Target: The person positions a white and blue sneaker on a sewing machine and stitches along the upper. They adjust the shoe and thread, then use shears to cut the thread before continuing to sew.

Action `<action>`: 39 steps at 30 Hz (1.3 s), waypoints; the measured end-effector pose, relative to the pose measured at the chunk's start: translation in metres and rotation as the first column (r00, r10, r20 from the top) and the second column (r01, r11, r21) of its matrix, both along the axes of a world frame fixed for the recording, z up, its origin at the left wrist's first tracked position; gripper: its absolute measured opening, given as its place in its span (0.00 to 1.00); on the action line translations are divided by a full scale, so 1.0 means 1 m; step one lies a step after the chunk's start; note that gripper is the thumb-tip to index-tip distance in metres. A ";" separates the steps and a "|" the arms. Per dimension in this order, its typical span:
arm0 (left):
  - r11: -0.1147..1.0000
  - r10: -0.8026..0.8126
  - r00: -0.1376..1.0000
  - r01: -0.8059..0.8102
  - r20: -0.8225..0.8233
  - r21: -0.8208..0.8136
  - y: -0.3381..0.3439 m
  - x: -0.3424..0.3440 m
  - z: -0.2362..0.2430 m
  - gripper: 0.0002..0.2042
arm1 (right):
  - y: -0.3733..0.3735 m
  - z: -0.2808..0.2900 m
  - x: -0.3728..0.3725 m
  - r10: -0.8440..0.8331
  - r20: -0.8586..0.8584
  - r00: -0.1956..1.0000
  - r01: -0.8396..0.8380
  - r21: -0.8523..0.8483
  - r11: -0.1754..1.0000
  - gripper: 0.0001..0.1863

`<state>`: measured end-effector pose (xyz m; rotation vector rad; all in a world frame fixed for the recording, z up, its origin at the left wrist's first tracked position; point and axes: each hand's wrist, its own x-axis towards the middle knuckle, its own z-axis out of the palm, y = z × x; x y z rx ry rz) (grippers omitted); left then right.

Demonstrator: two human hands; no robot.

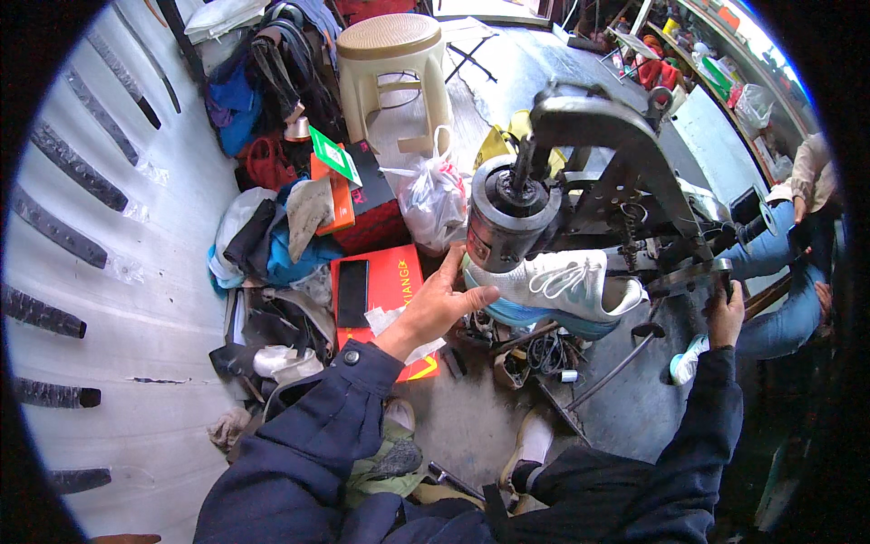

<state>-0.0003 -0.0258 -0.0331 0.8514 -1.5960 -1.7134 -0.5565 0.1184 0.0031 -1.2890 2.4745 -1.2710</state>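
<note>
A white sneaker point(580, 283) with white laces and a light-blue sole sits at a black metal shoe-sewing machine point(603, 118). Its toe lies beside and partly behind the machine's round metal head point(509, 218). At that toe is my left hand point(435, 304), its thumb along the sole edge and the forefinger reaching behind; the other fingers are partly hidden. To the right, my right hand point(724, 313) is closed around a dark handle point(722, 272) at the side of the machine.
Left of the machine, a black phone point(352, 294) lies on a red box point(390, 281). Bags and clothes point(281, 227) are piled by the white wall. A beige stool point(390, 54) stands behind. Another person in jeans point(779, 313) sits at the right. Cables point(553, 351) lie below the sneaker.
</note>
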 end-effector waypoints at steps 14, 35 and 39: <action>0.994 0.059 0.998 -0.060 -0.015 -0.096 0.003 -0.005 0.004 0.41 | -0.009 -0.051 0.120 0.098 0.486 0.869 -0.289 0.336 0.896 0.21; 0.863 0.204 0.966 -0.100 0.160 -0.495 0.002 -0.020 0.033 0.53 | -0.010 -0.045 0.127 0.084 0.493 0.866 -0.266 0.311 0.912 0.21; 0.927 0.139 0.990 -0.124 0.017 -0.354 0.006 -0.020 0.020 0.57 | -0.012 -0.034 0.135 0.127 0.523 0.843 -0.303 0.267 0.915 0.17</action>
